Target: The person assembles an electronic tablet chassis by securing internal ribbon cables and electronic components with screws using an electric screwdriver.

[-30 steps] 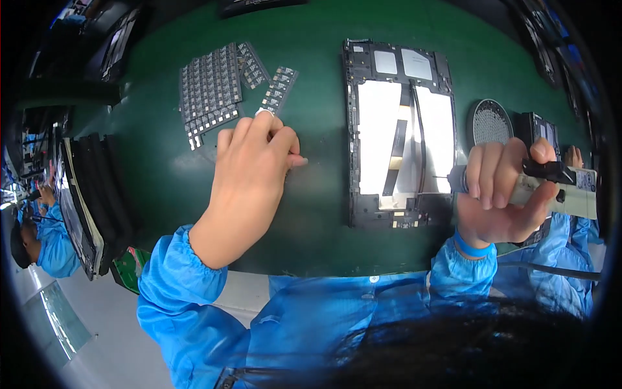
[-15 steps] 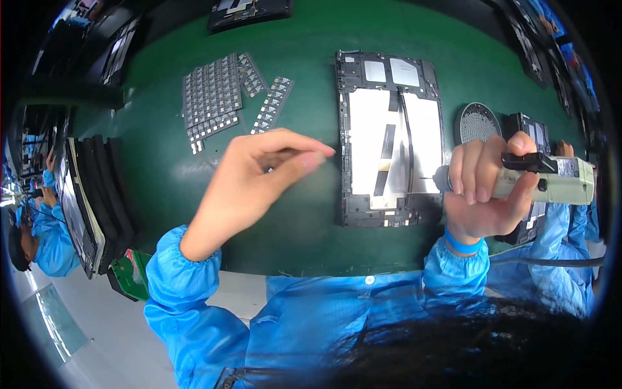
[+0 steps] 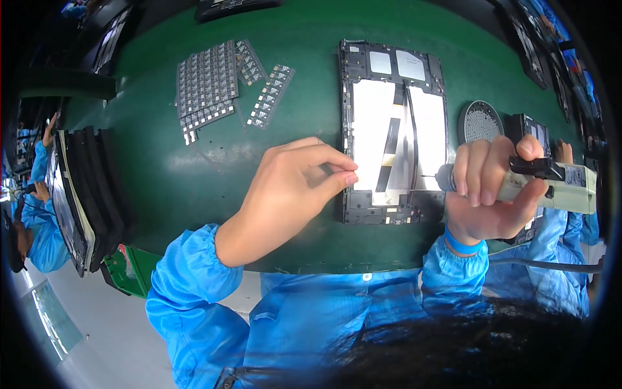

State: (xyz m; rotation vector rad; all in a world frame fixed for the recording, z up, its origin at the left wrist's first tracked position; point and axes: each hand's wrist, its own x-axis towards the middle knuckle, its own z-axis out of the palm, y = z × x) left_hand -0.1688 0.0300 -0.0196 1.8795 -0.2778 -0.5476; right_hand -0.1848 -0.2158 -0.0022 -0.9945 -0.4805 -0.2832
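An opened tablet (image 3: 368, 110), a black frame with silvery battery panels and dark ribbon cables, lies on the green table. At its left edge is my left hand (image 3: 295, 178), thumb and forefinger pinched together; whatever sits between the tips is too small to make out. My right hand (image 3: 495, 175) wraps round a pale electric screwdriver (image 3: 570, 185) with a black lever. The tool lies nearly level, its thin bit pointing left over the tablet's lower right part. Behind that hand stands a round dish (image 3: 480, 120) of small grey pieces.
Sheets of small component strips (image 3: 207, 81) lie at the far left, with a loose strip (image 3: 271, 96) beside them. Several dark panels (image 3: 97, 188) stand stacked at the left edge, above a green bin (image 3: 133, 272). Another device (image 3: 534, 133) lies at right. Other people in blue sit at both sides.
My left hand has moved right to the tablet's left edge, its fingertips still pinched. The right hand with the screwdriver has hardly moved. The view has shifted slightly.
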